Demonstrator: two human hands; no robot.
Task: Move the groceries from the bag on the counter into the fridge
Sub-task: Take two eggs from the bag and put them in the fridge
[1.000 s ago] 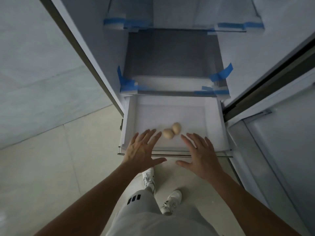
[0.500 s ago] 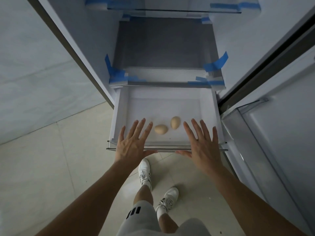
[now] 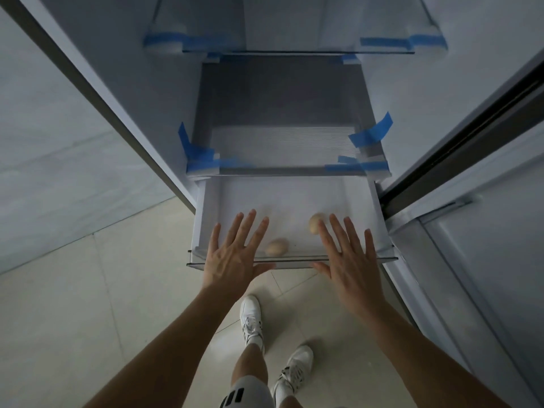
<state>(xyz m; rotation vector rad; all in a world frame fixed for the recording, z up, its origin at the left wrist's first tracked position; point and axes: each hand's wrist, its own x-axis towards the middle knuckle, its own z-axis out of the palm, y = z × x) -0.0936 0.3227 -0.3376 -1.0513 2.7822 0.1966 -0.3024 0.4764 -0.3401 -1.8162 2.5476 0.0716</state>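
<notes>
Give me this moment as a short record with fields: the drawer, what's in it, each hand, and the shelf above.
drawer: clear fridge drawer pulled out, at the bottom of the open fridge
contents: two eggs, one near the front wall, one further back to the right, lying apart
left hand: open, fingers spread, at the drawer's front edge, holding nothing
right hand: open, fingers spread, at the front edge, partly covering the far egg
shelf above: glass shelf with blue tape at its corners
</notes>
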